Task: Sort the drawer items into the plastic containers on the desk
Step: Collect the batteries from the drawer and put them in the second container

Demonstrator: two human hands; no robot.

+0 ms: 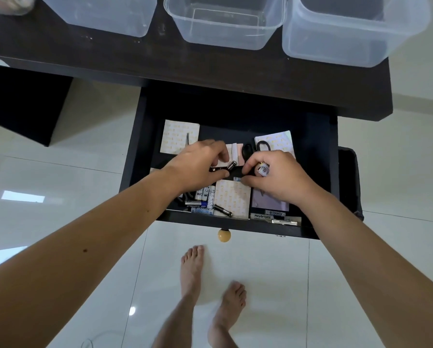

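Note:
The dark drawer (135, 151) stands pulled out below the desk. Inside lie pale patterned paper pads (231, 198), white batteries (205, 193), black scissors (256, 148) and small boxes (261, 216). My left hand (197, 163) pinches a small dark metal cylinder (231, 165) over the middle of the drawer. My right hand (273, 177) holds a small white battery-like item (261, 170) in its fingers, and its fingertips touch a black strip beside the cylinder. Three clear plastic containers (225, 23) stand on the desk above.
The dark desk top (85, 54) runs along the upper part of the view. A round wooden knob (224, 235) sticks out of the drawer front. A dark bin (350, 182) stands right of the drawer. My bare feet (210, 285) rest on the white tiled floor.

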